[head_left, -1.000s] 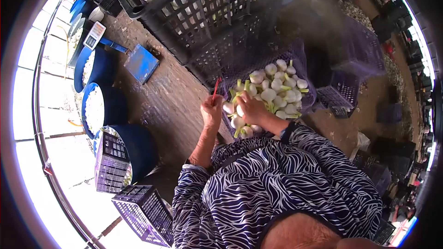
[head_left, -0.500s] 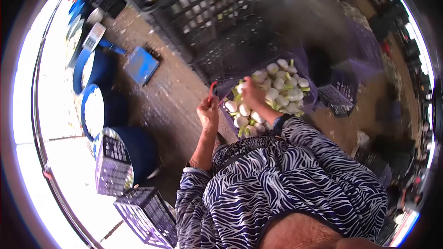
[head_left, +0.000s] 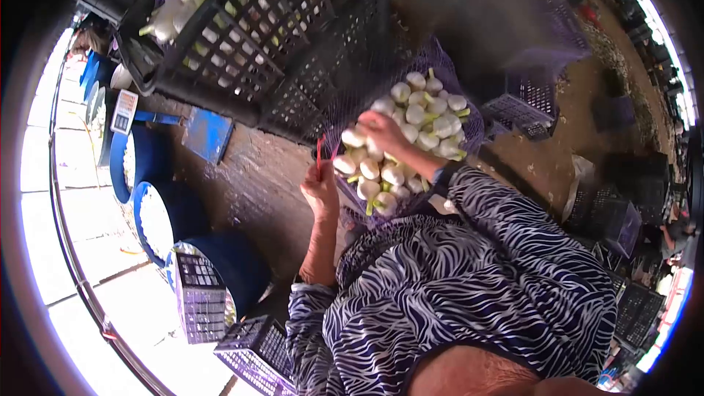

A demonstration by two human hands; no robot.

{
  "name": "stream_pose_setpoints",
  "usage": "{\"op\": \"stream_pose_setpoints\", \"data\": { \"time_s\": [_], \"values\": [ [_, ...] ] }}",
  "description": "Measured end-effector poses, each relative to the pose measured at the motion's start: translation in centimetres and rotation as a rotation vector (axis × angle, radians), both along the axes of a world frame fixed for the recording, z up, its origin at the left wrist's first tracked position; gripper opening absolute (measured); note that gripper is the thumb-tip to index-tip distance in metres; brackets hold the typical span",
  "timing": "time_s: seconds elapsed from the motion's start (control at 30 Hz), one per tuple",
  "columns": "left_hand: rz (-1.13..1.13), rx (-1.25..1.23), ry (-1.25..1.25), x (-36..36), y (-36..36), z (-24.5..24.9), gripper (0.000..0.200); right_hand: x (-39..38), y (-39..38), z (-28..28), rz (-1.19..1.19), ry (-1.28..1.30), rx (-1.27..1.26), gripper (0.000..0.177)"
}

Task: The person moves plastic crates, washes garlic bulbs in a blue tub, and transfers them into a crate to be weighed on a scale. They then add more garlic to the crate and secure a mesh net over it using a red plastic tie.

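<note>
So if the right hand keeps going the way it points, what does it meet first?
Most likely the white bulb at its fingers; the right hand seems to touch it already. Beyond it stands the black crate, though depth is unclear.

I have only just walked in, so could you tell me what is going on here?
A person in a blue-and-white zebra-striped top bends over a purple mesh container heaped with round white bulbs with green stalks. The right hand lies on the pile; the left hand grips a thin red-handled tool upright beside the container.
</note>
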State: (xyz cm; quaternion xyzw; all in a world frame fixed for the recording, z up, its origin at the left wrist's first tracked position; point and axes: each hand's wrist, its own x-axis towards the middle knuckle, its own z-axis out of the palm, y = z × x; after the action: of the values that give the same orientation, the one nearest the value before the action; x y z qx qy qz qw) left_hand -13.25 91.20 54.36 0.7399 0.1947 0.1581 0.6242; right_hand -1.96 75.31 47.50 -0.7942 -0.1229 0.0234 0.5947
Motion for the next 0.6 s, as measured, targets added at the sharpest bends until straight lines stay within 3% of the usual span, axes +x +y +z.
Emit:
{"op": "stream_pose_setpoints", "data": {
  "time_s": [0.07, 0.1, 0.13, 0.2, 0.3, 0.4, 0.6],
  "values": [
    [-0.019, -0.079, -0.005, 0.2, 0.0, -1.1, 0.011, -2.1, -1.8, 3.2, -0.093, -0.377, -0.09, 0.037],
    [-0.029, -0.106, -0.027, 0.4, -0.4, -1.2, 0.01, -3.6, -2.2, 4.0, 0.068, -0.002, -0.128, 0.037],
    [-0.044, -0.132, -0.048, 0.6, -0.9, -1.3, 0.009, -4.0, -2.7, 2.1, 0.213, -0.27, -0.294, 0.04],
    [-0.091, -0.166, -0.045, 1.1, -1.1, -2.4, 0.007, -5.5, -3.7, 0.0, 0.254, -0.734, -0.715, 0.04],
    [-0.111, -0.164, 0.017, 1.1, -1.5, -2.1, 0.007, -5.3, -4.1, -0.1, 0.38, -0.407, -0.701, 0.036],
    [-0.087, -0.092, 0.024, 1.2, -1.3, -1.2, 0.007, -4.3, -4.3, 1.4, 0.495, -0.217, -0.905, 0.031],
    [-0.075, -0.115, 0.051, 1.0, -0.4, -0.8, 0.01, -3.8, -3.1, 1.7, 0.452, -0.33, -0.989, 0.029]
  ]
}}
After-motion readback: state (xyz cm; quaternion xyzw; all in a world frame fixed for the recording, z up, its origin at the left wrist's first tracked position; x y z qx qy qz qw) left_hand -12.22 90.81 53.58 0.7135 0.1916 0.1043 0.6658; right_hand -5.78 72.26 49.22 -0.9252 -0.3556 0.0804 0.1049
